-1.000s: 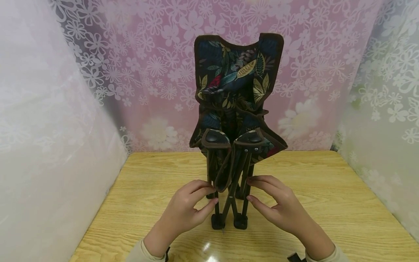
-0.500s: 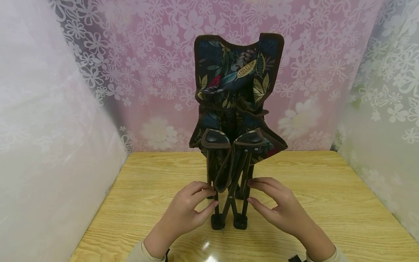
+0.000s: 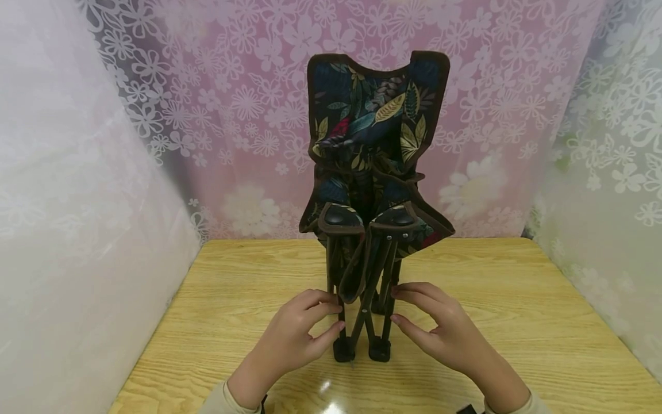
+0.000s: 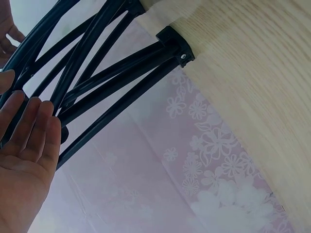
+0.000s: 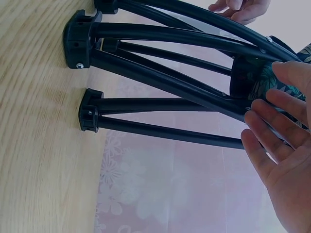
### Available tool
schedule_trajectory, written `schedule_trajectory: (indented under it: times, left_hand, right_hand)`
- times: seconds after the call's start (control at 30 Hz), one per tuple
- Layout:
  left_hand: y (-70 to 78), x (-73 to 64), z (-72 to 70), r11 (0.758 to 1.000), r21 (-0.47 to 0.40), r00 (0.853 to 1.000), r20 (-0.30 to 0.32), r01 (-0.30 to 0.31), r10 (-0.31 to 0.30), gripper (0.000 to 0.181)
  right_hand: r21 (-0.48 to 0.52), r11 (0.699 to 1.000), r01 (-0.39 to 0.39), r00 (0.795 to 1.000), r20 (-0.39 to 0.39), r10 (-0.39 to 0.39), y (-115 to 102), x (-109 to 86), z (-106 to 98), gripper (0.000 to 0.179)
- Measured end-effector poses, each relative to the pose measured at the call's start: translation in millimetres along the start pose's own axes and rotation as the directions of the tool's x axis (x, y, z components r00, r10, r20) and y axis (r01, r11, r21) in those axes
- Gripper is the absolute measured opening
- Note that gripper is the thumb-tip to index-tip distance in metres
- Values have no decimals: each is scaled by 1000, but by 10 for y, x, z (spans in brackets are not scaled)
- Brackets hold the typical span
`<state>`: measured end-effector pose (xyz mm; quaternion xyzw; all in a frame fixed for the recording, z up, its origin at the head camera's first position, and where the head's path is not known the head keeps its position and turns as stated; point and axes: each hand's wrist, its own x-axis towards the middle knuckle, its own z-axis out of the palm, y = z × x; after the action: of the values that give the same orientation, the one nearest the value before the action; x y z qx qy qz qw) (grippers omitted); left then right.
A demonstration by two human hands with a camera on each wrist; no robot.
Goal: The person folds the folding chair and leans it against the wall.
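A small folding chair (image 3: pixel 369 118) stands upright and partly folded, its dark leaf-print fabric sagging between the frame tubes. Crossed dark legs (image 3: pixel 365 311) end in black feet (image 3: pixel 380 349) on the table. From the left, my left hand (image 3: pixel 297 325) has its fingertips at a front leg, thumb below. My right hand (image 3: pixel 439 322) mirrors it on the other side. Both wrist views show long, loosely extended fingers against the black tubes (image 5: pixel 160 77), not wrapped around them; whether every fingertip touches is hard to tell.
The wood-grain table (image 3: pixel 248 270) carries the chair near its middle. A pink floral curtain (image 3: pixel 243 115) hangs behind it. White sheeting (image 3: pixel 77 201) rises along the left side, and a pale floral curtain (image 3: pixel 610 190) along the right.
Both hands have slid very slightly lower along the legs. The chair stays where it was.
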<state>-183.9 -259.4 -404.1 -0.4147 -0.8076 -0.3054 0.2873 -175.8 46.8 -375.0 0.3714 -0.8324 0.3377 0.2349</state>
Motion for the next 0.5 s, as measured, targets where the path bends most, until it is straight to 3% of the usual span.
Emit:
schedule_trajectory:
  times: [0.3,0.5]
  left_hand:
    - [-3,-19,23,1000,21,999,45,0,-1,13]
    - [-2,-39,46,1000,26,998,60,-8,7,15]
  right_hand:
    - [-11,1000,21,1000,21,-21,12,-20,20,52]
    - [-15,1000,-20,998,65,21,13,-55,37,48]
